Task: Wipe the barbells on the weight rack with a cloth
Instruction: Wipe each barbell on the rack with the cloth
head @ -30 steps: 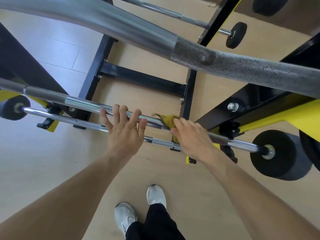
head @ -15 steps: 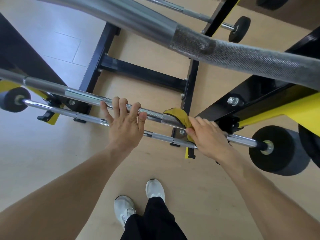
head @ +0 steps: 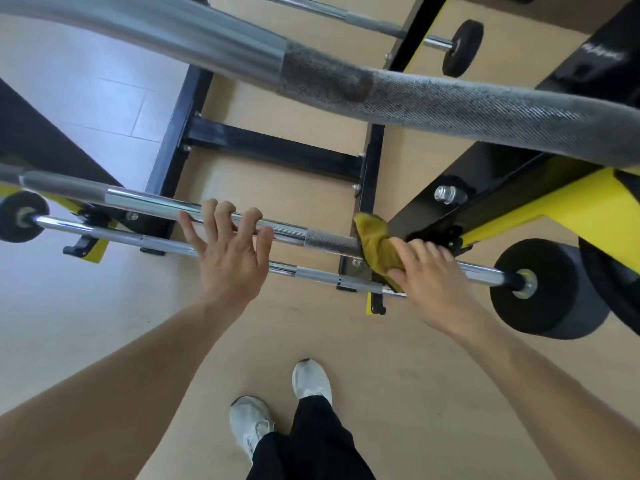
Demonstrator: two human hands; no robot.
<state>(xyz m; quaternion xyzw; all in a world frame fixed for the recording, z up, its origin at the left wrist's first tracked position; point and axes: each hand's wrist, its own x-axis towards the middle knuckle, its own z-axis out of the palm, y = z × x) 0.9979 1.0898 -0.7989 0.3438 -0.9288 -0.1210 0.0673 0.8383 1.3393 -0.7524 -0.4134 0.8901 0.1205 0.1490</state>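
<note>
A chrome barbell [head: 149,202] runs across the black and yellow rack [head: 568,209] at waist height. My left hand [head: 230,258] rests on its middle, fingers curled over the bar. My right hand [head: 429,271] presses a yellow cloth [head: 375,244] around the same bar near the right upright, just past the knurled section. A thinner barbell [head: 114,235] with black weights at both ends lies just below. A thick grey barbell [head: 346,81] crosses the top of the view, very close to the camera.
Black rack feet and a crossbar [head: 273,150] stand on the wooden floor. A large black weight [head: 547,292] sits at the right end of the lower bar. Another barbell [head: 460,46] lies farther back. My white shoes [head: 311,379] are below.
My right hand has slid the yellow cloth to the right along the bar, toward the rack upright. My left hand has stayed on the bar's middle.
</note>
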